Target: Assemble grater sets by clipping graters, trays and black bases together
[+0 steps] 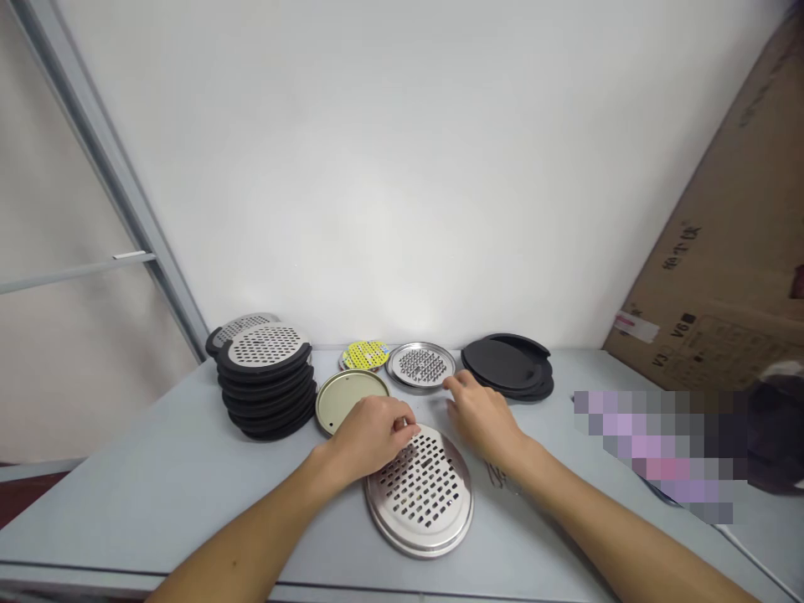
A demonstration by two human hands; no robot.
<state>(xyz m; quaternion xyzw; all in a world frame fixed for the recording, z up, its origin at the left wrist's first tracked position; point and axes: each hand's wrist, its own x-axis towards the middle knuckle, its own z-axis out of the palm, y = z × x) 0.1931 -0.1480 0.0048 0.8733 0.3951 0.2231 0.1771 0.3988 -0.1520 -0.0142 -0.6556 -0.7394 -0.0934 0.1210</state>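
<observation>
My left hand (377,427) is closed, its fingers curled together over the upper left edge of a round metal grater plate (427,481) with rows of slots. Whether those fingers hold anything is hidden. Beyond that plate, my right hand (481,410) has its fingers partly bent, with a gap between thumb and forefinger. It is close to a raised-tooth grater disc (422,366) lying in a round metal rim. A pale gold round lid (348,398) with small holes lies behind my left hand. Beside it is a yellow perforated disc (365,355).
On the left stands a tall stack of black round holders (269,402) topped by a slotted metal disc (265,346). Black round trays (506,366) lie back right. A cardboard box (709,276) leans at the right, near a white cable (754,561). A wall closes the back.
</observation>
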